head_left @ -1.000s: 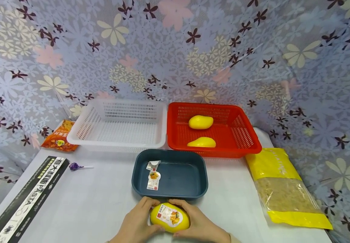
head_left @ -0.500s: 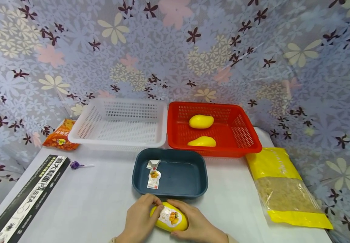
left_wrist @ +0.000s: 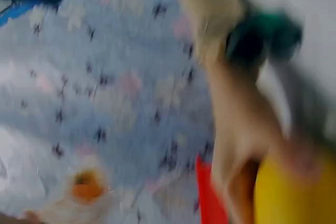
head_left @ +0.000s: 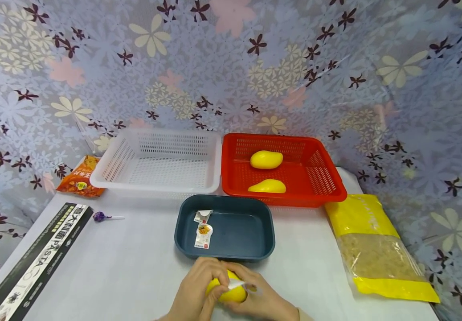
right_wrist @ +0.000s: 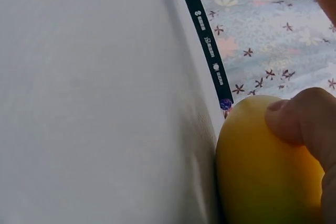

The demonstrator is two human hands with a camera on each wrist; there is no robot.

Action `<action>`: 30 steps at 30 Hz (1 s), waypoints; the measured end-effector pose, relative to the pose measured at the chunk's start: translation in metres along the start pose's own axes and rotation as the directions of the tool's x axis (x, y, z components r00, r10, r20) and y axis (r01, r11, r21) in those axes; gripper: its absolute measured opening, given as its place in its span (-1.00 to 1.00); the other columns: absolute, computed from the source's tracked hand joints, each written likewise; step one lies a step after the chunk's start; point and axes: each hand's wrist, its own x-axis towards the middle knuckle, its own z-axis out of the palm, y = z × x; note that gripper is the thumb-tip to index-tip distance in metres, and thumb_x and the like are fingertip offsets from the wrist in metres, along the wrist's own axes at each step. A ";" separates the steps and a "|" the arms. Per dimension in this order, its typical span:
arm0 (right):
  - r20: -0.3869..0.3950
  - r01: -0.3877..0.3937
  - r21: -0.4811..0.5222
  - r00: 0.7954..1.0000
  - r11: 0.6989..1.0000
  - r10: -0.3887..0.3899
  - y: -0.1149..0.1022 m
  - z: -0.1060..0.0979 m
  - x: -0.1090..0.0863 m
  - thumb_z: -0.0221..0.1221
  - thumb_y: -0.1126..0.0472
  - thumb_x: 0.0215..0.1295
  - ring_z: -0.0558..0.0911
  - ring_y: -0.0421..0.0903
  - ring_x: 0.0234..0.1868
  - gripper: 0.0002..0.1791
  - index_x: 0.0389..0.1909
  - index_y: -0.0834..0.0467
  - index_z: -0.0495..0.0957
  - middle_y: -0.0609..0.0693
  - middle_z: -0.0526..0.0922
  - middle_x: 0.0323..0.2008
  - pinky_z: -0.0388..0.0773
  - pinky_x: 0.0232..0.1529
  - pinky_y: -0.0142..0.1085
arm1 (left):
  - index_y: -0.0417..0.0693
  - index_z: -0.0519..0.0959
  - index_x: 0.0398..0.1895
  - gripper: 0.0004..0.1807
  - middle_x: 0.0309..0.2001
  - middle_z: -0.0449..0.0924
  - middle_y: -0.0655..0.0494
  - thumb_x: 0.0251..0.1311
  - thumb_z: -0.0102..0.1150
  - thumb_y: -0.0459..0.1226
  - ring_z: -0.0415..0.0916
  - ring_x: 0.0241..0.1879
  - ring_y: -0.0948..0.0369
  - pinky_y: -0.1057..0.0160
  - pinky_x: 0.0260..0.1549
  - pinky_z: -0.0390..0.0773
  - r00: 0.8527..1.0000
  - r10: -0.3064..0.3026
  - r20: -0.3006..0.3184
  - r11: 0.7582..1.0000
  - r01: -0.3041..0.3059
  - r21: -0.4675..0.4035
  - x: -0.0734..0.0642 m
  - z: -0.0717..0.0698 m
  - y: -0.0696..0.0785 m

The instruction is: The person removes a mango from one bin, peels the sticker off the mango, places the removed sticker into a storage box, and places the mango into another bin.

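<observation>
In the head view a yellow mango point(head_left: 238, 294) is at the bottom middle, just in front of the dark blue tray point(head_left: 251, 257). My right hand point(head_left: 262, 295) grips it from the right; the right wrist view shows the thumb point(right_wrist: 310, 121) on the mango's smooth skin. With thumb and fingers, my left hand point(head_left: 198, 287) pinches a white sticker label point(head_left: 236, 283) that is lifted off the mango at least partly. The left wrist view is blurred, with the label's orange picture point(left_wrist: 86, 188) at lower left. Two similar labels point(head_left: 203, 236) lie in the tray's left part.
Behind the tray stand a white basket point(head_left: 154, 189) and a red basket point(head_left: 287, 199) with two mangoes point(head_left: 266, 159). On the left are a pasta box point(head_left: 34, 263), a lollipop point(head_left: 100, 216) and an orange snack bag point(head_left: 81, 178). A yellow bag point(head_left: 375, 249) lies right.
The label lay flat on the mango a second ago; my left hand took its left edge and has pulled it up toward the right. My right hand kept its grip on the mango.
</observation>
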 end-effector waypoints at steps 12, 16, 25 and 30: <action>0.023 -0.025 -0.147 0.999 0.989 0.029 -0.004 -0.003 0.001 0.34 -0.14 0.09 0.49 -0.23 0.10 -0.17 0.39 -0.15 0.23 -0.08 0.44 0.30 0.49 0.19 -0.19 | -0.14 0.37 -0.08 -0.62 -0.30 0.52 0.05 0.10 0.31 -0.45 0.42 -0.39 0.24 0.34 -0.38 0.49 0.896 -0.393 0.207 0.900 0.329 0.286 0.059 -0.017 -0.061; 0.028 -0.027 -0.141 0.999 0.990 0.031 -0.004 -0.003 0.001 0.33 -0.14 0.10 0.48 -0.22 0.10 -0.17 0.39 -0.18 0.22 -0.09 0.43 0.30 0.49 0.18 -0.17 | -0.11 0.31 0.10 -0.48 -0.39 0.50 0.15 0.10 0.30 -0.47 0.29 -0.54 0.31 0.43 -0.51 0.35 0.895 -0.354 0.273 0.906 0.255 0.337 0.068 -0.011 -0.070; 0.015 0.021 -0.170 1.000 0.985 -0.018 -0.003 -0.006 0.002 0.34 -0.15 0.10 0.49 -0.19 0.14 -0.16 0.40 -0.19 0.19 -0.13 0.42 0.31 0.49 0.18 -0.18 | -0.11 0.45 0.07 -0.61 -0.49 0.44 0.26 0.16 0.14 -0.50 0.28 -0.55 0.28 0.10 -0.24 0.54 0.764 -0.417 0.492 0.905 0.296 0.306 0.082 0.005 -0.077; 0.027 0.035 -0.171 0.999 0.985 -0.031 -0.003 -0.007 0.003 0.33 -0.16 0.11 0.49 -0.20 0.15 -0.16 0.40 -0.18 0.19 -0.13 0.42 0.31 0.48 0.20 -0.20 | -0.16 0.50 -0.01 -0.68 -0.57 0.38 0.24 0.14 0.16 -0.49 0.25 -0.67 0.32 0.09 -0.38 0.57 0.666 -0.474 0.575 0.880 0.332 0.341 0.082 0.015 -0.083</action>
